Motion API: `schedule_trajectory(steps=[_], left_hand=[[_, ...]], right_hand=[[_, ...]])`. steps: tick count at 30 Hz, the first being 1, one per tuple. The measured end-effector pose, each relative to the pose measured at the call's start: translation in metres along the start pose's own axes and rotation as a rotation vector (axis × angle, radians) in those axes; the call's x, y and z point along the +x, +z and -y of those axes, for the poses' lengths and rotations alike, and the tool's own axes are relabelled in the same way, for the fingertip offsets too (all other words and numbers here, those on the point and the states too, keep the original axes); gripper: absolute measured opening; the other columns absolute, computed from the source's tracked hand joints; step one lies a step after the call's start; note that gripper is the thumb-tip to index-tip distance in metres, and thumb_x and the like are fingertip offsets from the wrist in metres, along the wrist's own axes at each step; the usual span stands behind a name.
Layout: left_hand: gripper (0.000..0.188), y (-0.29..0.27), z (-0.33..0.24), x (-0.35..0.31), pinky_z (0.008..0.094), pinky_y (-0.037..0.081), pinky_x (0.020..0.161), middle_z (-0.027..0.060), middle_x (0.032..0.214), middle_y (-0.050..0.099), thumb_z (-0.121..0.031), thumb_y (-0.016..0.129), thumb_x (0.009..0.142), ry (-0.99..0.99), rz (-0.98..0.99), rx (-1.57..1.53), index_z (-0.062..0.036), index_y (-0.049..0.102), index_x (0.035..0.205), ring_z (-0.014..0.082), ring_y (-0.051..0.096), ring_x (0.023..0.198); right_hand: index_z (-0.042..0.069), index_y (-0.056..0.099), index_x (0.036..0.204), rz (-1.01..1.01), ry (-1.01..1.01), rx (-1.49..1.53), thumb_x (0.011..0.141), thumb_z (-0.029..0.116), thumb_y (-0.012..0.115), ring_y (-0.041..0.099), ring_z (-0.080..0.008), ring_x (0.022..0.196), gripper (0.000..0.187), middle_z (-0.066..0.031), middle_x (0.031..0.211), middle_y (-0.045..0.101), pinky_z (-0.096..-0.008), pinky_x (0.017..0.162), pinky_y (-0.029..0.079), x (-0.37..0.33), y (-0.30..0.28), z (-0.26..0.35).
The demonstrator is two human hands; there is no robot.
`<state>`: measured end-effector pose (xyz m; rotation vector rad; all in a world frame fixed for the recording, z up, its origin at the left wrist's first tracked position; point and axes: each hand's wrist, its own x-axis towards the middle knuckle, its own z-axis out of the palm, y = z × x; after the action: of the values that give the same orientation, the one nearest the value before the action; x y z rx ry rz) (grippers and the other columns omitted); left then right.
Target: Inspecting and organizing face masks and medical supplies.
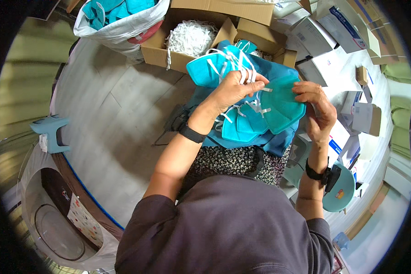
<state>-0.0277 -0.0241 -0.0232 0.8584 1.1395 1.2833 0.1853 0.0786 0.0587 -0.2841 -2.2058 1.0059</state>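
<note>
A teal face mask [285, 107] with a white strap is stretched out between my two hands. My right hand [318, 109] is closed on its right edge, thumb and fingers pinching the rim. My left hand [239, 89] is closed near its left edge, with white elastic straps [236, 59] running over and between the fingers. Another teal mask [205, 68] lies beyond my left hand. Below the held one, several more teal masks [242, 124] overlap on a dark blue cloth [278, 144] over my lap. Exactly which strap my left fingers pinch is hidden.
Ahead stands a cardboard box [155, 50] with a heap of white straps [192, 39]. A white sack [123, 29] of teal pieces is at the far left. White boxes [313, 39] crowd the right side, near a round teal stool [340, 189]. A blue-grey plastic stool [52, 130] stands left.
</note>
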Motion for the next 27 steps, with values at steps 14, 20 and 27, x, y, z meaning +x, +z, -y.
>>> schedule_trajectory(steps=[14, 20, 27], left_hand=[[0.025, 0.009, 0.006, -0.003, 0.0159, 0.029, 0.047, 0.0011, 0.085, 0.066, -0.03, 0.066, 0.094, -0.186, 0.197, -0.393, -0.0043, 0.065, 0.094, 0.0014, 0.04, 0.055], [0.019, 0.019, 0.016, 0.0, 0.0154, 0.031, 0.047, -0.0001, 0.083, 0.062, -0.022, 0.069, 0.092, -0.204, 0.202, -0.729, -0.005, 0.062, 0.097, 0.0018, 0.04, 0.055], [0.024, 0.024, 0.001, -0.002, 0.0166, 0.028, 0.048, -0.0027, 0.076, 0.056, -0.022, 0.074, 0.087, -0.181, 0.07, -0.388, -0.0039, 0.06, 0.095, 0.0011, 0.038, 0.055]], right_hand=[[-0.006, 0.062, 0.104, -0.19, 0.196, 0.323, 0.087, -0.003, 0.061, 0.06, -0.0266, 0.113, 0.017, -0.0167, 0.114, 0.065, -0.0374, 0.101, 0.045, -0.02, -0.006, -0.056], [-0.006, 0.063, 0.104, -0.215, 0.226, 0.327, 0.087, -0.005, 0.06, 0.06, -0.0266, 0.114, 0.017, -0.0157, 0.113, 0.065, -0.037, 0.101, 0.045, -0.024, -0.003, -0.064], [-0.006, 0.062, 0.103, -0.231, 0.268, 0.313, 0.084, -0.011, 0.057, 0.059, -0.0262, 0.114, 0.019, -0.015, 0.113, 0.064, -0.0362, 0.102, 0.044, -0.025, -0.001, -0.062]])
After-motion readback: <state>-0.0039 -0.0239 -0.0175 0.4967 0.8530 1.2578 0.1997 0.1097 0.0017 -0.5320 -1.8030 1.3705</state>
